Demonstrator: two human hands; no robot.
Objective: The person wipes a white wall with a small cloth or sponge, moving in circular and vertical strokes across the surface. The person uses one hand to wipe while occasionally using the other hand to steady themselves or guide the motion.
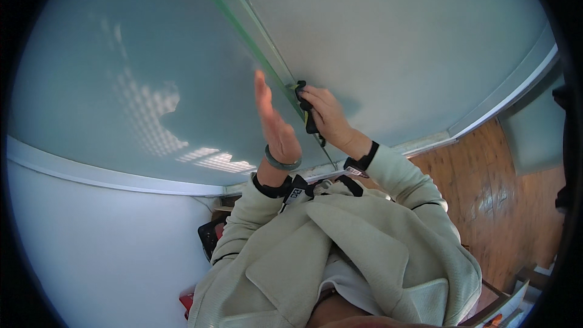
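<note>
My right hand [329, 111] is closed on a black tool with yellow-green parts [309, 111], which looks like a clamp. The tool lies at the green-edged gap [255, 50] between two frosted glass panels. To the left of it, my left hand [275, 120] is raised edge-on before the left glass panel [114, 77], its fingers straight and nothing seen in it. Whether its palm touches the glass edge I cannot tell. The right glass panel [410, 45] extends behind my right hand. A bangle circles my left wrist, and both wrists wear black straps.
A white frame rail [136, 184] runs under the left panel, above a white wall [114, 246]. Wooden flooring [483, 182] shows at the right. Beside my body at the left is a black object [209, 239]; papers [505, 310] lie at the lower right.
</note>
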